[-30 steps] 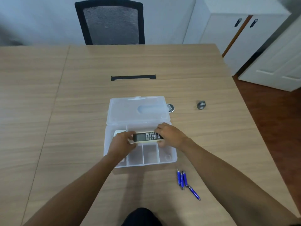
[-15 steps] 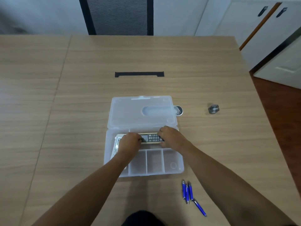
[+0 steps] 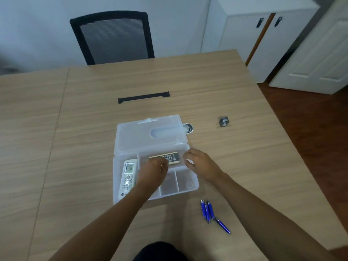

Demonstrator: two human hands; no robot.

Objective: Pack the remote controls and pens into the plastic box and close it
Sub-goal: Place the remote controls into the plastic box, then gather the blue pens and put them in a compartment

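The clear plastic box [image 3: 192, 185] lies open on the table, its lid [image 3: 135, 136] folded back flat. A white remote [image 3: 128, 176] rests in the left compartment. A dark remote with a beige edge [image 3: 171, 157] lies crosswise in the long rear compartment. My left hand [image 3: 152, 171] hovers over that remote's left end with fingers curled, touching or just above it. My right hand [image 3: 199, 162] sits at the box's right rim, fingers apart, holding nothing. Several blue pens [image 3: 209, 211] lie on the table in front of the box to the right.
A small grey metal fitting [image 3: 223, 121] sits right of the box. A round grommet [image 3: 188, 128] peeks out behind the lid. A black cable slot [image 3: 144, 97] lies further back. A black mesh chair [image 3: 113, 37] stands behind the table; white cabinets [image 3: 267, 38] stand at the right.
The dark remote has gone down into the rear compartment. My right hand has let go and drawn back to the right rim. The white remote is now uncovered.
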